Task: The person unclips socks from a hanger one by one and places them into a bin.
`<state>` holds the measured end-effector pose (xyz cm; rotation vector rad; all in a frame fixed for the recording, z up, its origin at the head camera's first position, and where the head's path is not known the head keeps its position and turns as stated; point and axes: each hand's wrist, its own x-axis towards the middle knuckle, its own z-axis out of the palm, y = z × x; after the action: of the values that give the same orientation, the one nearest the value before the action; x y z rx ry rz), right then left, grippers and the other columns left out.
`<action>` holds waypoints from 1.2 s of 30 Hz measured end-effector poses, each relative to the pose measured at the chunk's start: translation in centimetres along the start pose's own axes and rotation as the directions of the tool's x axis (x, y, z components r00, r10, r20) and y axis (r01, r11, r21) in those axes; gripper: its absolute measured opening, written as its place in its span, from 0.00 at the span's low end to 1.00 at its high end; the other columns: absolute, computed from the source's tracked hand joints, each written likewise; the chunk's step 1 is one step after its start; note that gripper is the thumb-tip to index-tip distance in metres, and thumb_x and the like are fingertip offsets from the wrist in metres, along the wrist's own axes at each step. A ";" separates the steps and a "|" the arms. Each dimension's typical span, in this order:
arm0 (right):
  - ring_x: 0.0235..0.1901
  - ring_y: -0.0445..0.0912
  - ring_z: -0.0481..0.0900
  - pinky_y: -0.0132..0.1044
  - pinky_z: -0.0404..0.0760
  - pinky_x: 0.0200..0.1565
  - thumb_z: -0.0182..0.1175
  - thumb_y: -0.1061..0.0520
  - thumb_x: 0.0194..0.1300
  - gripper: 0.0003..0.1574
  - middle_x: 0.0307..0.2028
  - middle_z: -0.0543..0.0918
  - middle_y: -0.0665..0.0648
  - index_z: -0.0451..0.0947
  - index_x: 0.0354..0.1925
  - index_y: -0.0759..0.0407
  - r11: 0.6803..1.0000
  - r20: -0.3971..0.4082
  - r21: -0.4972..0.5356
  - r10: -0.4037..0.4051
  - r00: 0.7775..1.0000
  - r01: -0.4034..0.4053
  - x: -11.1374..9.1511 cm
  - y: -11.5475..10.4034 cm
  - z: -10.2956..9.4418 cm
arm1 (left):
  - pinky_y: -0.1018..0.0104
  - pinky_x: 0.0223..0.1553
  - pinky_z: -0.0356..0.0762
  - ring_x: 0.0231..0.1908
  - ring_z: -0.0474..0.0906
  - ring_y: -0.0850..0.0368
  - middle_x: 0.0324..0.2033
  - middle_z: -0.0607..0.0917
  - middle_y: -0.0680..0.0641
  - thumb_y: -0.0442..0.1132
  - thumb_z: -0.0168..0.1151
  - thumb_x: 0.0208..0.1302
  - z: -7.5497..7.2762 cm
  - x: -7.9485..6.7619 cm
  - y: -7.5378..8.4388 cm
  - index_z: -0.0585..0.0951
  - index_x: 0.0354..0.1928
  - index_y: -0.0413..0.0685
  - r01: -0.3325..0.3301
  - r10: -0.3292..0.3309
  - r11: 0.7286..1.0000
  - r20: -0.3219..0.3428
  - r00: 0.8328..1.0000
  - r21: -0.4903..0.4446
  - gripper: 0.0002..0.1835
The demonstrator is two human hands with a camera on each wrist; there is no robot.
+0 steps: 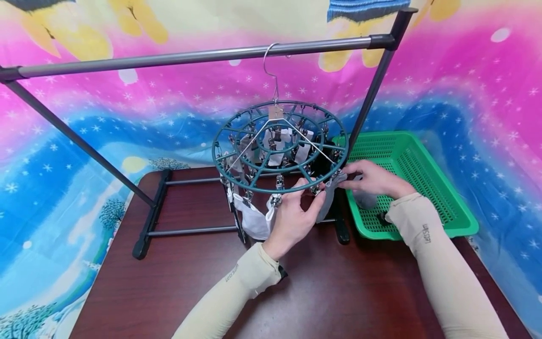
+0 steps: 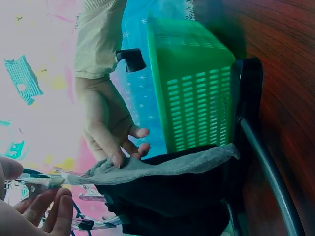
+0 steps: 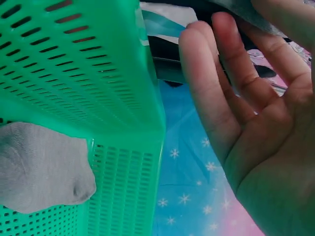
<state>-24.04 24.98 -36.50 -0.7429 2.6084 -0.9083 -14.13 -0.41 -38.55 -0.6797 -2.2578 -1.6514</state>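
A grey sock (image 1: 327, 202) hangs at the right front rim of a round green clip hanger (image 1: 271, 189). My left hand (image 1: 295, 217) pinches a metal clip (image 2: 42, 184) on that rim, at the sock's top edge. On the other side, my right hand (image 1: 372, 179) pinches the sock's upper part between thumb and finger; in the left wrist view its remaining fingers are loosely bent. Black fabric (image 2: 170, 196) hangs right behind the grey sock. White socks (image 1: 255, 221) hang from other clips. Whether the clip has closed on the sock cannot be made out.
The hanger hooks over a metal rack bar (image 1: 186, 57) with side posts and feet on the brown table (image 1: 322, 287). A green basket (image 1: 455, 197) stands at the right, holding another grey sock (image 3: 47, 167) and a small dark item. A patterned cloth (image 1: 169, 113) covers the back.
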 end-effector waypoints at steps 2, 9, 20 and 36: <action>0.36 0.43 0.84 0.42 0.83 0.45 0.67 0.53 0.72 0.05 0.43 0.87 0.52 0.89 0.43 0.46 1.000 -0.023 -0.018 -0.024 0.999 0.023 -0.3 0.2 0.0 | 0.56 0.67 0.74 0.60 0.80 0.60 0.55 0.86 0.50 0.47 0.60 0.76 0.0 -0.2 0.2 0.79 0.62 0.48 0.015 -0.016 1.000 0.032 0.999 0.004 0.19; 0.38 0.41 0.85 0.39 0.85 0.40 0.63 0.58 0.74 0.10 0.44 0.89 0.53 0.90 0.47 0.50 1.000 -0.088 -0.024 0.002 0.996 -0.004 -1.7 0.3 -0.1 | 0.59 0.67 0.76 0.66 0.76 0.59 0.67 0.78 0.50 0.51 0.61 0.75 0.1 -1.8 1.8 0.69 0.73 0.49 0.048 -0.066 0.988 0.119 0.991 0.148 0.30; 0.24 0.38 0.76 0.34 0.75 0.24 0.67 0.60 0.71 0.08 0.39 0.90 0.51 0.91 0.44 0.51 0.990 -0.224 -0.062 -0.138 0.965 0.127 -3.0 0.5 0.1 | 0.61 0.60 0.80 0.53 0.83 0.51 0.52 0.87 0.45 0.37 0.63 0.67 -1.9 -3.7 5.5 0.83 0.56 0.42 -0.521 0.717 0.505 0.001 0.697 0.688 0.17; 0.44 0.40 0.85 0.32 0.85 0.45 0.52 0.62 0.80 0.07 0.44 0.84 0.56 0.76 0.43 0.63 0.964 -0.189 0.233 -0.082 0.979 0.125 -3.6 0.9 0.2 | 0.57 0.53 0.81 0.45 0.80 0.50 0.41 0.86 0.46 0.35 0.63 0.73 -6.5 -1.4 3.6 0.87 0.54 0.44 -0.397 0.537 0.655 -0.026 0.843 0.643 0.12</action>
<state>-21.31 27.52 -36.87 -0.7687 2.5584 -1.3560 -11.51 -6.03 -34.18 -0.7718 -2.0320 -0.6312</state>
